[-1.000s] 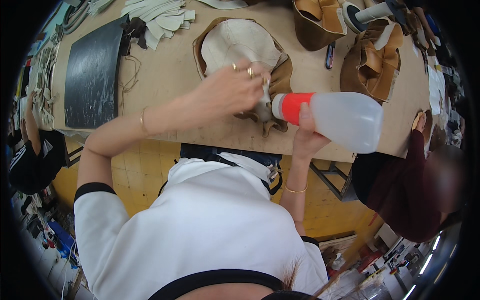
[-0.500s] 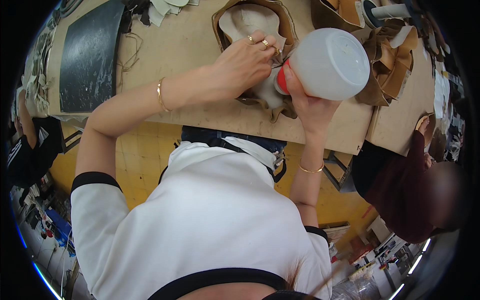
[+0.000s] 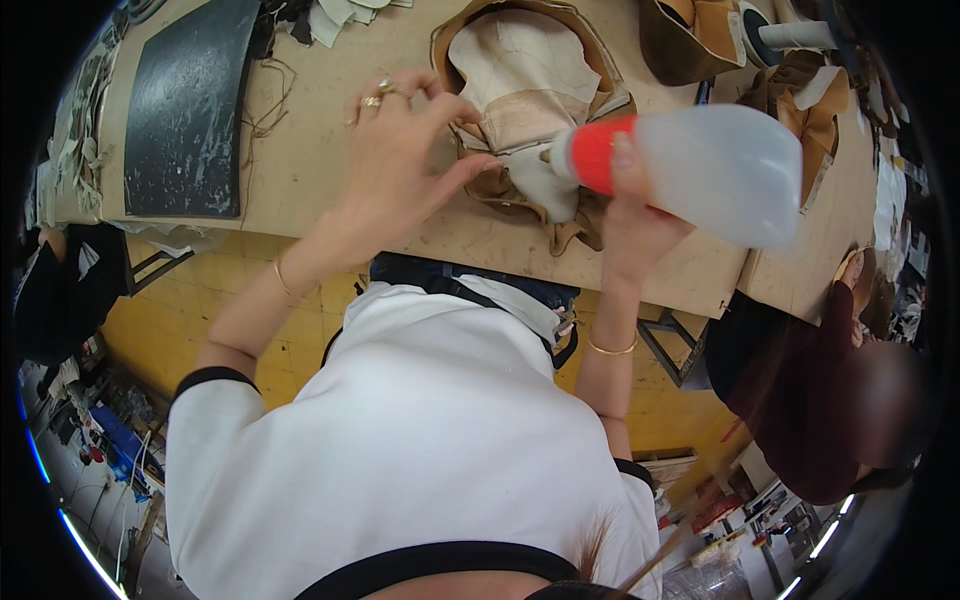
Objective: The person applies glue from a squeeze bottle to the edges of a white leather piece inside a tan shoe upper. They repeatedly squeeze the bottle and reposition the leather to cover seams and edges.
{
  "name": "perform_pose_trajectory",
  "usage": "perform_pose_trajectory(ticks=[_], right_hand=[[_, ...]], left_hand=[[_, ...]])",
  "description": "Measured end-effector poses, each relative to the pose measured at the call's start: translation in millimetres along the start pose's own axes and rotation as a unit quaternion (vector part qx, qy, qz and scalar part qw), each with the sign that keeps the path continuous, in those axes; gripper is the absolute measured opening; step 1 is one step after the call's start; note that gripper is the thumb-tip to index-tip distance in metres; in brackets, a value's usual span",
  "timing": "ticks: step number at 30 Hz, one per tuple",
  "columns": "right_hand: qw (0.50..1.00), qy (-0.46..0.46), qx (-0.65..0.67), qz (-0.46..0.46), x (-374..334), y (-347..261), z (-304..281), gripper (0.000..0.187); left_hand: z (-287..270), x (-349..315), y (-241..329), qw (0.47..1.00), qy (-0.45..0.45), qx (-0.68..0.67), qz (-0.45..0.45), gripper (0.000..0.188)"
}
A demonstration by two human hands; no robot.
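My right hand (image 3: 645,232) grips a translucent white plastic bottle (image 3: 725,165) by its red collar, fingers wrapped round it. The bottle lies tilted nearly sideways, its nozzle pointing left over a brown leather piece (image 3: 618,75). That piece is open at the top, with a pale lining (image 3: 515,60) inside and a crumpled near edge. My left hand (image 3: 392,165) hovers at its left side, fingers spread and slightly blurred, rings on some of them. Nothing shows in the left hand. Whether its fingertips touch the leather, I cannot tell.
A dark scuffed board (image 3: 188,110) lies at the table's left, with loose string (image 3: 270,105) beside it. More brown leather pieces (image 3: 690,45) and a thread cone (image 3: 795,36) are at the back right. A person in a maroon sleeve (image 3: 800,400) sits at the right.
My left hand has drawn back leftward from the leather piece and its fingers have spread. The bottle has swung to the right and lower, turning more sideways; more of the lining shows.
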State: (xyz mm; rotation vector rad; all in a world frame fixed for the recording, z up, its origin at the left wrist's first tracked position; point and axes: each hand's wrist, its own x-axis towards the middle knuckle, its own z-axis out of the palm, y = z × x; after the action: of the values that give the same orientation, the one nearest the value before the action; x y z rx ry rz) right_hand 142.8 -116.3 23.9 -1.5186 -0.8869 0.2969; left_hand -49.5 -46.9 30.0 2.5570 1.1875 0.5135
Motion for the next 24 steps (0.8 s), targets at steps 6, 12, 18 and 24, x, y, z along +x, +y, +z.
perform_pose_trajectory(ticks=[6,12,18,24], right_hand=[[0.993,-0.111,0.033,-0.022,-13,-4,26,0.026],[0.986,-0.037,-0.081,-0.141,2,10,16,0.028],[0.997,-0.048,-0.010,-0.062,13,10,7,0.030],[0.988,-0.124,0.056,-0.071,8,5,41,0.025]], left_hand=[[24,-21,23,0.894,0.018,-0.364,-0.260,0.055],[34,-24,11,0.896,-0.052,-0.399,-0.189,0.062],[36,1,-17,0.907,0.012,-0.408,-0.104,0.071],[23,1,-25,0.882,-0.119,-0.412,-0.195,0.074]])
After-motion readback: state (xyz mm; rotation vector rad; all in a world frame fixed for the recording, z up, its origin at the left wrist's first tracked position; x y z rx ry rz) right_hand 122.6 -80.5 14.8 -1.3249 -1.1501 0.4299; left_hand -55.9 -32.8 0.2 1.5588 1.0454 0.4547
